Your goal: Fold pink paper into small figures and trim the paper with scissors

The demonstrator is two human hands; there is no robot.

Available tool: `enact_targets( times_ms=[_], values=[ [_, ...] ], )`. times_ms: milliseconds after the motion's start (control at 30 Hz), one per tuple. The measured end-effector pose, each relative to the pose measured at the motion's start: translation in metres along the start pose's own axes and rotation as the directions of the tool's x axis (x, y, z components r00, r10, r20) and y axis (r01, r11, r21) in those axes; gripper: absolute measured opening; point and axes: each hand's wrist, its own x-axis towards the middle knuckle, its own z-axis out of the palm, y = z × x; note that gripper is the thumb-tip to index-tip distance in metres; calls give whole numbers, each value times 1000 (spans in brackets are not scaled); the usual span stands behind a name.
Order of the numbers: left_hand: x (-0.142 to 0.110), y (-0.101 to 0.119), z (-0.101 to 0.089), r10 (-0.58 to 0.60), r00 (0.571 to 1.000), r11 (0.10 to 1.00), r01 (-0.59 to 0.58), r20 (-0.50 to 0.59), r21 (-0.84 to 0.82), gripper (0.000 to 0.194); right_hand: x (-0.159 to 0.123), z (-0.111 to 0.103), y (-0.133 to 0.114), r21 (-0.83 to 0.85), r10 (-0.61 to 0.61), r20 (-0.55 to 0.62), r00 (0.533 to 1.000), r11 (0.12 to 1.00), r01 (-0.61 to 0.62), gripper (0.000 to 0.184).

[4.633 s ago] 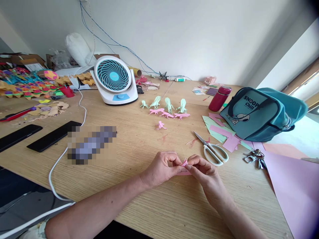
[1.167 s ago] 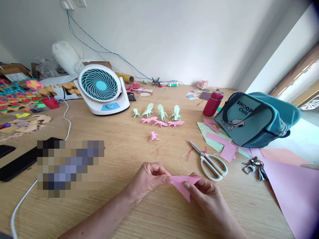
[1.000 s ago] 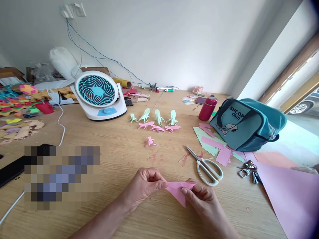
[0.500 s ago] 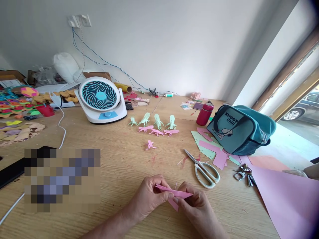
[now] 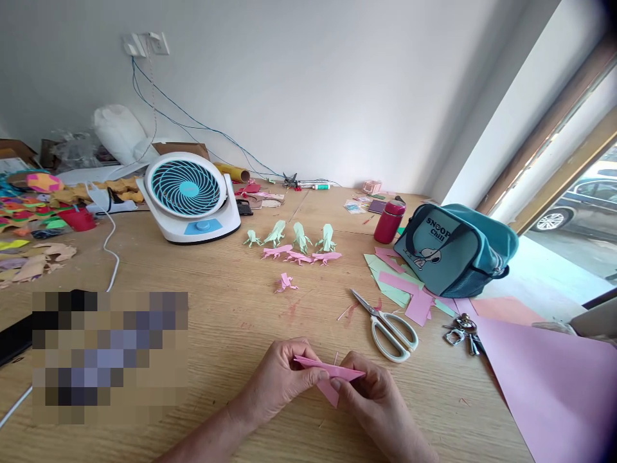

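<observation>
One pink paper [image 5: 330, 369] — folded, pointed, creased.

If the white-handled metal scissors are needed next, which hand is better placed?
Probably the right hand; it is nearer the scissors than the left hand. Both hold folded pink paper.

Table [image 5: 216, 334]: wood, visible grain. Centre-right scissors [image 5: 384, 326]: metal blades, smooth plastic handles. Upper-right bottle [image 5: 388, 222]: glossy.
</observation>
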Motion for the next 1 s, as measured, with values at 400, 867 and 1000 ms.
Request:
enact_targets(
  times_ms=[400, 867, 1000],
  values=[
    [12, -10, -15, -13, 1000, 1000, 13, -3, -28, 40, 5, 1, -17, -122, 10, -57, 998, 992, -17, 34],
    [10, 6, -15, -78, 997, 997, 77, -24, -25, 47, 5, -1, -17, -123, -5, -2, 1000, 992, 4, 44],
    [11, 2, -15, -84, 996, 996, 84, -7, -2, 47, 5, -2, -18, -137, -1, 9, 1000, 991, 2, 44]
  ],
)
